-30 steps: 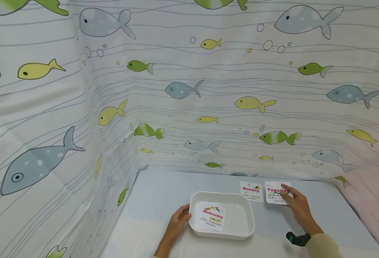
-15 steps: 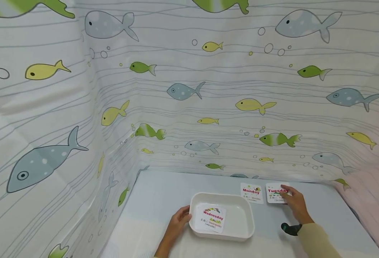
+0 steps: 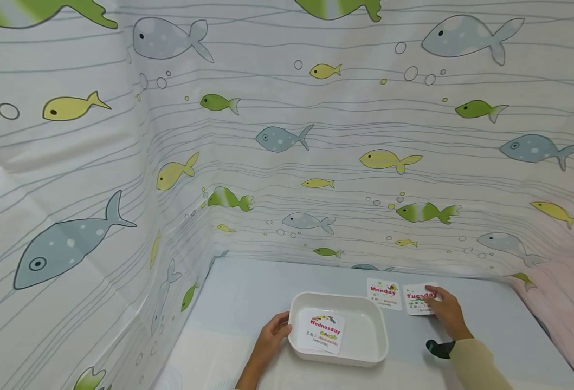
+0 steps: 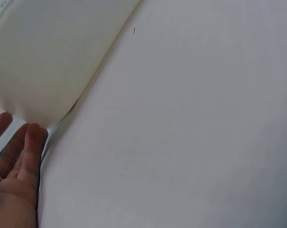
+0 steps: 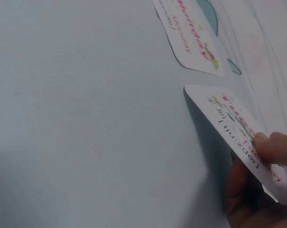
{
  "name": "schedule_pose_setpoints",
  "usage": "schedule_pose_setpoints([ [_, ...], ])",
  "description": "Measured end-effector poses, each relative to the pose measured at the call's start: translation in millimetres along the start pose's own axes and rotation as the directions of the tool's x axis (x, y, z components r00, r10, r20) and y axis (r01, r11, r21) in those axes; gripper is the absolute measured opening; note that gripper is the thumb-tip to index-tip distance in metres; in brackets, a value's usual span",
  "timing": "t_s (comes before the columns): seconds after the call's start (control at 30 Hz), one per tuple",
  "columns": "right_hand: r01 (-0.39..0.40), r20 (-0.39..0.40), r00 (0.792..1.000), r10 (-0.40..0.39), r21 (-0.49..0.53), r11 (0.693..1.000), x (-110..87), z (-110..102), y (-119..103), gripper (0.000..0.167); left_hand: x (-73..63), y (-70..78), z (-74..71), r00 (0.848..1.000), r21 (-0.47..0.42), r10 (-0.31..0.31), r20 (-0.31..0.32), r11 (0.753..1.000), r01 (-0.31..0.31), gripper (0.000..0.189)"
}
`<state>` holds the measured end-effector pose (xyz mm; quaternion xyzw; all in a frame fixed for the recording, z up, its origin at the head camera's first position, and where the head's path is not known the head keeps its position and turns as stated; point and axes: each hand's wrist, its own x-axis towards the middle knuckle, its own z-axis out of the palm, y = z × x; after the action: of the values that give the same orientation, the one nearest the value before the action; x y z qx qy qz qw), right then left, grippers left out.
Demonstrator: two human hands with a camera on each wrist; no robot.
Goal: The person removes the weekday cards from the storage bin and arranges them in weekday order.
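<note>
My right hand [image 3: 446, 311] pinches the Tuesday card [image 3: 413, 303], thumb on its printed face and fingers underneath. In the right wrist view the Tuesday card [image 5: 228, 123] tilts off the table and casts a shadow. Left of it the Monday card [image 3: 383, 295] lies flat. My left hand [image 3: 271, 337] touches the left end of a white tray [image 3: 365, 355]. Its fairly straight fingertips rest against the outer wall in the left wrist view, where the tray [image 4: 53, 57] shows only in part. Inside the tray, at the left, is the Wednesday card [image 3: 323, 331], with more card edge showing beneath it.
A pale table [image 3: 247, 281] carries the tray and cards. Fish-patterned white sheeting [image 3: 247, 162] hangs behind and along the left, meeting the table's back edge. Pinkish sheeting [image 3: 569, 281] covers the right side. A dark band [image 3: 440, 349] sits at my right wrist.
The camera has shifted slightly, moving the whole scene a little in view. My right hand keeps its pinch on the Tuesday card, which now tilts a bit differently. The left hand stays at the tray.
</note>
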<state>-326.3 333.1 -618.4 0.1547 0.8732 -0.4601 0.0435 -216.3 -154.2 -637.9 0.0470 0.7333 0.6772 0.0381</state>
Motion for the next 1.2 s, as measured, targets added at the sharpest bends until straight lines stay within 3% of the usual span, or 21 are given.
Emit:
schedule_pose_setpoints([
  [0.37,-0.017,0.022,1.0,0.02,-0.118,0.993,9.6,1.4,-4.8,0.051,1.2,2.0,0.3,0.999,0.03,-0.038,-0.012,0.999,0.038,0.045],
  [0.63,-0.005,0.028,1.0,0.011,-0.19,0.982,11.9,3.4,-9.4,0.052,1.8,2.9,-0.1,1.0,0.026,-0.012,-0.011,1.0,0.012,0.046],
  [1.0,0.112,0.008,0.993,-0.115,-0.31,0.944,2.2,11.6,-3.7,0.05,-3.5,-2.0,1.3,1.0,0.039,-0.007,-0.013,0.999,0.008,0.046],
  [1.2,0.048,-0.016,0.998,-0.057,-0.351,0.935,-1.6,14.3,-6.9,0.054,-2.2,-1.4,-0.1,1.0,0.058,0.014,-0.013,0.998,-0.013,0.045],
])
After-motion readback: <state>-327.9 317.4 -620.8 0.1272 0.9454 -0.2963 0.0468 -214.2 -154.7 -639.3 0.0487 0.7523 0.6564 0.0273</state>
